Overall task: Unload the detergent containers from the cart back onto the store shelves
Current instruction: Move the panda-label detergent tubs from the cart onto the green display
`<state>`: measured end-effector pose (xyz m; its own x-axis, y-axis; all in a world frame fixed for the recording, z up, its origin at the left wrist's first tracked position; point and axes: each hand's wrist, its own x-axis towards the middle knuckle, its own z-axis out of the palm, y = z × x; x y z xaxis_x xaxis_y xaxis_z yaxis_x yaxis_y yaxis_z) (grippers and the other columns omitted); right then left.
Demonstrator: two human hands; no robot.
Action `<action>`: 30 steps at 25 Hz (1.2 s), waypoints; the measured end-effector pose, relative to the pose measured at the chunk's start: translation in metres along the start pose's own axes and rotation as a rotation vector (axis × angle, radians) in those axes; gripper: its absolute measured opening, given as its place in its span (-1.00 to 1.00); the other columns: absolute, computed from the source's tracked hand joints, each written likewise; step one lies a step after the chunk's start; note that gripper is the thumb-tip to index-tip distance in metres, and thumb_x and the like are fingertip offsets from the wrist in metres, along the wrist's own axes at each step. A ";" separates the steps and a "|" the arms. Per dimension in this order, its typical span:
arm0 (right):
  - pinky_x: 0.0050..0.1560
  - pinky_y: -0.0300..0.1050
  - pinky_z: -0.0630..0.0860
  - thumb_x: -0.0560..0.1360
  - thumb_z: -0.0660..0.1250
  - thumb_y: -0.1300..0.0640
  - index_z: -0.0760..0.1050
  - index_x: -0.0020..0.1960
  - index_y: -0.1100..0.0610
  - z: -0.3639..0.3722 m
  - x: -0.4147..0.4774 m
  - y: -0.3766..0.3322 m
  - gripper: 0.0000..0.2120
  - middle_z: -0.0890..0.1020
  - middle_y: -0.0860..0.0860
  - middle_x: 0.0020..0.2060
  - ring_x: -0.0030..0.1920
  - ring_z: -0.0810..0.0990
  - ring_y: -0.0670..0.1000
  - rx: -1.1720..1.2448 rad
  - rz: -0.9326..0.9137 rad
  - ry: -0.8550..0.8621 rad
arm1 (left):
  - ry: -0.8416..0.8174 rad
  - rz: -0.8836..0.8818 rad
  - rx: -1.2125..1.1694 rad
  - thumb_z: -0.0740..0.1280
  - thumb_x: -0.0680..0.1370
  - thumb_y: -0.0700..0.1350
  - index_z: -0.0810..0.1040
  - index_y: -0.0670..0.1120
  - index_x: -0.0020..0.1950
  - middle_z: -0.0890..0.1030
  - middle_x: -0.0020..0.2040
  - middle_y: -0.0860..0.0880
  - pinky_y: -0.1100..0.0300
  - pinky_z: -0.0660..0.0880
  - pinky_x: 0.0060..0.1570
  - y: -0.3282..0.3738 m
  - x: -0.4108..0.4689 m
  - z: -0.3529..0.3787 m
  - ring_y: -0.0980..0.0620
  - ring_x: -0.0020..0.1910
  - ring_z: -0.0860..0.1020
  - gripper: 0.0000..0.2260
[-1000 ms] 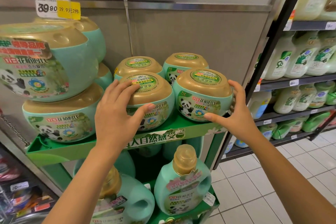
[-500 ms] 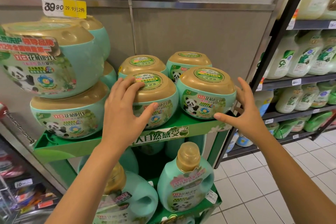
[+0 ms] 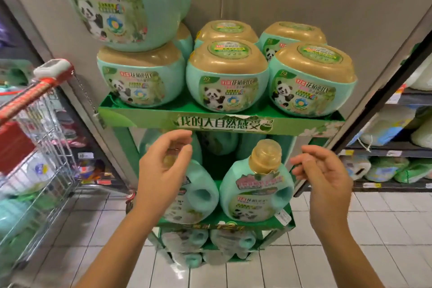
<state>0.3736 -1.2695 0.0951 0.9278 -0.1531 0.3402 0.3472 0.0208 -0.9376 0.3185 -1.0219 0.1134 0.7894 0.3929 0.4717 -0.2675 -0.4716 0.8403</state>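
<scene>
The left hand (image 3: 163, 166) and right hand (image 3: 325, 180) hang in front of the green display stand (image 3: 222, 121), well apart from each other. Both are empty, with fingers loosely curled, and neither touches any container.

At 12 o'clock the stand's top tier is well stocked. 4 gold-lidded teal detergent tubs sit in 2 rows, the front middle tub (image 3: 226, 77) just beside the front right tub (image 3: 311, 82). More tubs are stacked at 10 o'clock, the left stack (image 3: 140, 77) rising out of view. The tier below holds teal detergent bottles (image 3: 257, 189) with gold caps.

The shopping cart (image 3: 35, 147) stands at 9 o'clock with its red handle toward the person. Blurred teal shapes (image 3: 14, 217) low in its basket look like more containers. So the job is probably well along but not finished, and the next reach would go to the cart.

The tier's front edge reads 我的大自然感受. Each tub label shows a panda, a blue flower badge and "7+2". The larger red-and-white characters are too blurred to read surely. The side shelves (image 3: 397, 147) at 3 o'clock carry price tags too small to read.
</scene>
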 end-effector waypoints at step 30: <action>-0.32 -0.36 0.48 0.54 0.29 0.34 0.56 -0.05 0.15 0.250 -0.421 0.059 -0.86 0.65 0.22 -0.13 -0.27 0.58 0.01 -0.509 0.522 -1.521 | 0.724 -1.312 0.006 0.36 0.54 -0.18 0.63 0.07 -0.10 0.68 -0.09 0.00 0.20 0.49 -0.03 -0.074 -0.499 -0.358 0.03 -0.04 0.62 -0.85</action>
<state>0.0371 -0.9569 -0.0852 0.3072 0.7970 -0.5200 0.1878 -0.5864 -0.7879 -0.2537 -0.9007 -0.0887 0.0220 0.8225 -0.5683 0.3984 0.5142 0.7595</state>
